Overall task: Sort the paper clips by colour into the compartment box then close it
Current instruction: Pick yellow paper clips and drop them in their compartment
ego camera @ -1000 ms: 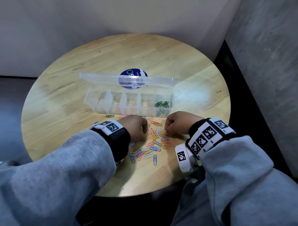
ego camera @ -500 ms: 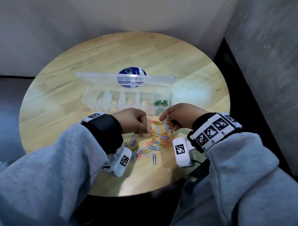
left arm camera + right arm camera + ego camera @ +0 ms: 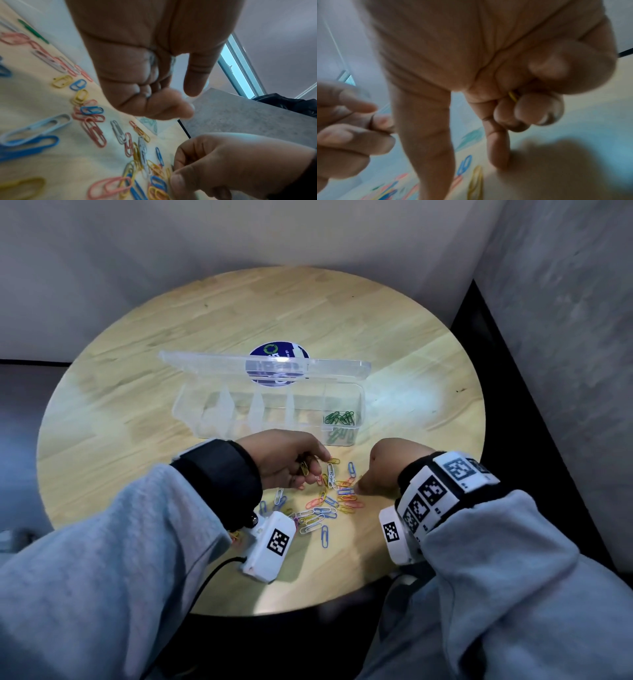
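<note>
A clear compartment box (image 3: pixel 212 419) stands open, lid (image 3: pixel 205 364) tipped back; green clips (image 3: pixel 339 417) lie in its rightmost compartment. Mixed paper clips (image 3: pixel 325 508) in blue, yellow, pink and white are scattered on the table in front of it. My left hand (image 3: pixel 308 470) hovers over the pile's far edge, fingers curled round a yellow clip (image 3: pixel 304 469). My right hand (image 3: pixel 363 486) is at the pile's right side. In the right wrist view the right hand (image 3: pixel 522 108) has a yellow clip (image 3: pixel 513 96) tucked in its curled fingers, and its index fingertip (image 3: pixel 500 161) touches the table.
The round wooden table (image 3: pixel 137 440) has a blue round sticker (image 3: pixel 274 354) behind the box lid. One green clip (image 3: pixel 32 31) lies loose on the table near the box. Walls stand close behind and to the right, with a dark gap (image 3: pixel 513 405) past the right edge.
Both hands rose toward the box half a second ago. The right hand has since dropped back to the pile's right side, and the left hand has turned, showing a yellow clip in its fingers.
</note>
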